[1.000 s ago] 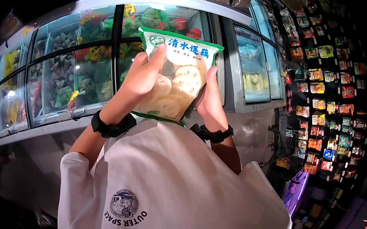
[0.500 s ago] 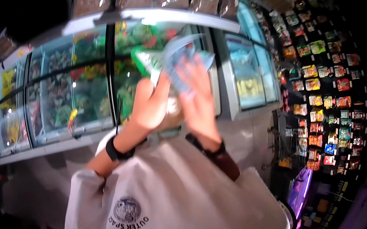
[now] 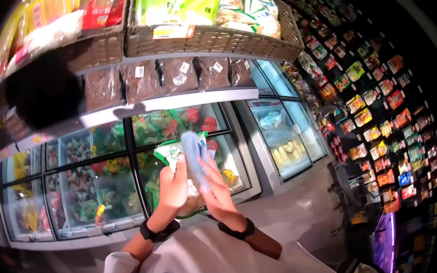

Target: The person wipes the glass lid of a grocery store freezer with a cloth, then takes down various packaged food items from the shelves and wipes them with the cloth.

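Note:
A white and green bag of sliced lotus root [image 3: 168, 152] is held up in front of my chest, over the glass-topped freezer. My left hand [image 3: 174, 187] grips it at the left side, with the thumb up on its front. My right hand [image 3: 215, 187] is on the right, its fingers closed round a light blue cloth [image 3: 192, 153] that lies against the front of the bag. Cloth and hand cover much of the bag, and its lower edge shows between my wrists.
Glass-lidded freezers [image 3: 98, 238] with bagged goods stretch across the front. Above them stand brown packets [image 3: 139, 82] and a wicker basket [image 3: 207, 36] with green and white bags. A second freezer [image 3: 284, 153] stands right, beside a wall of hanging packets [image 3: 371, 132].
My right hand has left the bag's right edge and now has a blue cloth over its front. The view has tilted up, showing the baskets, and the hands sit lower in it.

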The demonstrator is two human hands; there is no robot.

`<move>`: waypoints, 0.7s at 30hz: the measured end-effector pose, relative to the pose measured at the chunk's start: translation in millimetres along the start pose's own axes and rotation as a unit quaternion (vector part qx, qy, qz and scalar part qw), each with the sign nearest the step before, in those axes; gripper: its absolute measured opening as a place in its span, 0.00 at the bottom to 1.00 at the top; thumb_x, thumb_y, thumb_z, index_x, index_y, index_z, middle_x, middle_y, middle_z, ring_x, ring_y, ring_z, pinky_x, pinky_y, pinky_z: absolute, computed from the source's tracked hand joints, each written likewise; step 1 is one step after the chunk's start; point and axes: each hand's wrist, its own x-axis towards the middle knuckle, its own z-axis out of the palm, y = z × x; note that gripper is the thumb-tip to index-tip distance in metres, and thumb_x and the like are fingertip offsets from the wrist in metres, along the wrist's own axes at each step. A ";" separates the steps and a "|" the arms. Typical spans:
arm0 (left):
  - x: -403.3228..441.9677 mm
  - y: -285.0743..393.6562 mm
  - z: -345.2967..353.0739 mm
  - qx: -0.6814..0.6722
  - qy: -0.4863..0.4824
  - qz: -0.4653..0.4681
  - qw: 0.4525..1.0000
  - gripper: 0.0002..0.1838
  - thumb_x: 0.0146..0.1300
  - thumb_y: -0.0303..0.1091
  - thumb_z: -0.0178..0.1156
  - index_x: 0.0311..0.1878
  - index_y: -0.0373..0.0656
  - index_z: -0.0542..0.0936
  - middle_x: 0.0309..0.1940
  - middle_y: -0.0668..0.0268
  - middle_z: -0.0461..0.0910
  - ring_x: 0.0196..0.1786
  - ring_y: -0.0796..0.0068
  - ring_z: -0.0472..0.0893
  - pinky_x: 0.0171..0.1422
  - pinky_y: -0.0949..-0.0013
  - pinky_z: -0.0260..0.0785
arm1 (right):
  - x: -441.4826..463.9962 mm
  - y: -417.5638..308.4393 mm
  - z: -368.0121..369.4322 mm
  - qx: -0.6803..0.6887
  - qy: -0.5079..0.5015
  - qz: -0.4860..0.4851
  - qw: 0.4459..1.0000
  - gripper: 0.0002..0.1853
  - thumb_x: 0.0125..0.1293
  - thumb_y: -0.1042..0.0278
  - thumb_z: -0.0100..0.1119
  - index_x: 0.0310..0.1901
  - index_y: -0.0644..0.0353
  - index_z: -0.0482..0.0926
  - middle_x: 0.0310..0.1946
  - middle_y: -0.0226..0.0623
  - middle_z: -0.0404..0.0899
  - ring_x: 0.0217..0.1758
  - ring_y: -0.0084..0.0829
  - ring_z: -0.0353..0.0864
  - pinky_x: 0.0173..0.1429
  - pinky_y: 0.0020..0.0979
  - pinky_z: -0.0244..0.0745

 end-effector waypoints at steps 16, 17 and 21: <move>124.2 121.6 158.6 -0.045 -0.251 0.060 0.965 0.19 0.80 0.46 0.51 0.48 0.39 0.82 0.37 0.68 0.85 0.36 0.83 0.84 0.41 0.76 0.78 | -62.9 2.3 -76.9 0.183 0.351 0.266 0.879 0.23 0.83 0.59 0.48 0.25 0.55 0.62 0.24 0.16 0.59 0.28 0.13 0.53 0.31 0.26 0.50; 137.5 150.5 180.5 -0.089 -0.262 0.129 0.952 0.20 0.80 0.47 0.51 0.49 0.38 0.81 0.39 0.67 0.86 0.38 0.80 0.85 0.42 0.74 0.79 | -71.5 9.6 -82.1 0.184 0.355 0.265 0.877 0.23 0.83 0.59 0.48 0.25 0.55 0.62 0.24 0.16 0.59 0.28 0.13 0.53 0.31 0.26 0.50; 261.1 215.7 267.4 -0.016 -0.110 0.320 0.941 0.30 0.75 0.58 0.53 0.41 0.32 0.80 0.33 0.60 0.83 0.31 0.75 0.81 0.33 0.66 0.74 | -101.7 32.3 -106.4 0.208 0.378 0.268 0.861 0.22 0.83 0.58 0.49 0.26 0.55 0.64 0.27 0.17 0.61 0.32 0.13 0.55 0.36 0.24 0.53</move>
